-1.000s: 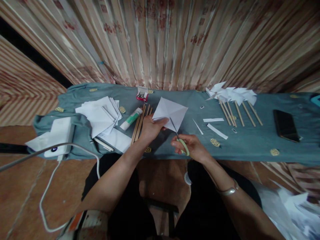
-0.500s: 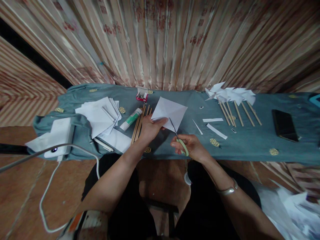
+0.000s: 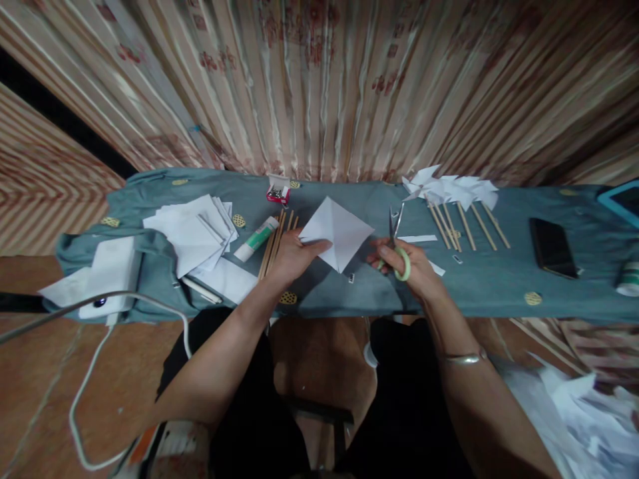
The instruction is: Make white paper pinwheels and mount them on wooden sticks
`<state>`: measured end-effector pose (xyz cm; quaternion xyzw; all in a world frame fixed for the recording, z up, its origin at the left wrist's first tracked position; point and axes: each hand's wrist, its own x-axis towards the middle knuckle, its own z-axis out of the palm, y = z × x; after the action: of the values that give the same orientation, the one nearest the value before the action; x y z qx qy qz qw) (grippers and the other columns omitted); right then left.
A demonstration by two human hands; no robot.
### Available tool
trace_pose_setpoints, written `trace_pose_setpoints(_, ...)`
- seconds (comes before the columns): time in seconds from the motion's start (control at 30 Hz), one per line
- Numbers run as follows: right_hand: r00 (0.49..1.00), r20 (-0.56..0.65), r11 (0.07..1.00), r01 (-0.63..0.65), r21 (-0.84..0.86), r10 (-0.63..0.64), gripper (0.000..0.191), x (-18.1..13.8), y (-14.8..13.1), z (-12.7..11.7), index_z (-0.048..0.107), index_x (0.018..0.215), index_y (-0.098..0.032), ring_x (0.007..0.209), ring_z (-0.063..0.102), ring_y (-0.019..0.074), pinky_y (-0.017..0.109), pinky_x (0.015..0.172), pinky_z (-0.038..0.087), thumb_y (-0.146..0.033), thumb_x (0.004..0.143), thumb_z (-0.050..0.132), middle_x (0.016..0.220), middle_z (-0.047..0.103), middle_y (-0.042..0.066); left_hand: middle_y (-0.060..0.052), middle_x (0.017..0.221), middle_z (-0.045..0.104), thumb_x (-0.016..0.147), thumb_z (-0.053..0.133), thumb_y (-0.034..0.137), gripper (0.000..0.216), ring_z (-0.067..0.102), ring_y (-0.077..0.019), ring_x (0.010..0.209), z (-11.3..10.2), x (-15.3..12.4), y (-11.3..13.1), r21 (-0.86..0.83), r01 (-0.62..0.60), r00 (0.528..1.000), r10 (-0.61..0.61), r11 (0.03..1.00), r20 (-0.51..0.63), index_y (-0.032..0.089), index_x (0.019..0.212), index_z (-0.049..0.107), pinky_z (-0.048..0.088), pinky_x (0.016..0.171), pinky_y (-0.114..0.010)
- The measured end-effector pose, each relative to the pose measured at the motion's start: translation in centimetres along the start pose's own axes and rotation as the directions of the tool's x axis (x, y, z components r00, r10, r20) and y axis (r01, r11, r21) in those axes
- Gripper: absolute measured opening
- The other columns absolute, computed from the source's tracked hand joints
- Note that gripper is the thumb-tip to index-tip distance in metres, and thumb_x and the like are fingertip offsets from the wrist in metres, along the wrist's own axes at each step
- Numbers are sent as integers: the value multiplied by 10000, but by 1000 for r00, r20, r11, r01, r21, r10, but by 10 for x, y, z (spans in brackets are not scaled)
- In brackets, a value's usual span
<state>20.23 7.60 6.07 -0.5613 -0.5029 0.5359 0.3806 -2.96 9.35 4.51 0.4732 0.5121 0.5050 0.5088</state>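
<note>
Head view shows me the left hand (image 3: 294,256) pinching the creased white paper square (image 3: 347,226) at its left side, thumb on top, over the cloth-covered desk (image 3: 479,286). I see the right hand (image 3: 412,259) gripping the scissors (image 3: 403,265) by their green handles, blades parted, just beside the paper. Wooden sticks (image 3: 271,241) lie by the left hand; paper pinwheels (image 3: 464,191) rest farther right.

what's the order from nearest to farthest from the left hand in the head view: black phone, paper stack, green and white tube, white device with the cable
From the left hand, nearest first:
1. green and white tube, just to its left
2. paper stack, left, beyond the tube
3. white device, farther left, past the stack
4. black phone, far over on the right
</note>
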Motion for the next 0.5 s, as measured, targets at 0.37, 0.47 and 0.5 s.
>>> trace_pose_setpoints(0.37, 1000, 19, 996, -4, 89, 2, 525, 11, -5, 12, 682, 858, -175, 558, 500, 92, 239, 529, 376, -463, 466, 878, 644, 616, -51, -7, 727, 708, 533, 809, 232, 337, 611, -165, 625, 7, -6, 3, 85, 90, 986, -101, 992, 134, 142, 850, 736, 456, 568, -260)
trace_pose_setpoints(0.47, 1000, 30, 997, -7, 72, 5, 456, 10, -4, 14, 668, 810, -169, 527, 486, 95, 240, 510, 362, -414, 483, 870, 594, 615, -44, -28, 779, 733, 535, 828, 242, 380, 645, -179, 667, 8, -5, 1, -51, 97, 993, -93, 994, 78, 134, 888, 734, 505, 638, -292)
trace_pose_setpoints(0.5, 999, 33, 998, 0, 64, -2, 428, 9, -3, 15, 663, 791, -170, 519, 479, 95, 239, 503, 356, -407, 497, 864, 581, 613, -43, -34, 795, 740, 535, 835, 244, 388, 657, -186, 687, 8, -4, 0, -98, 100, 993, -94, 990, 69, 132, 892, 733, 518, 666, -304)
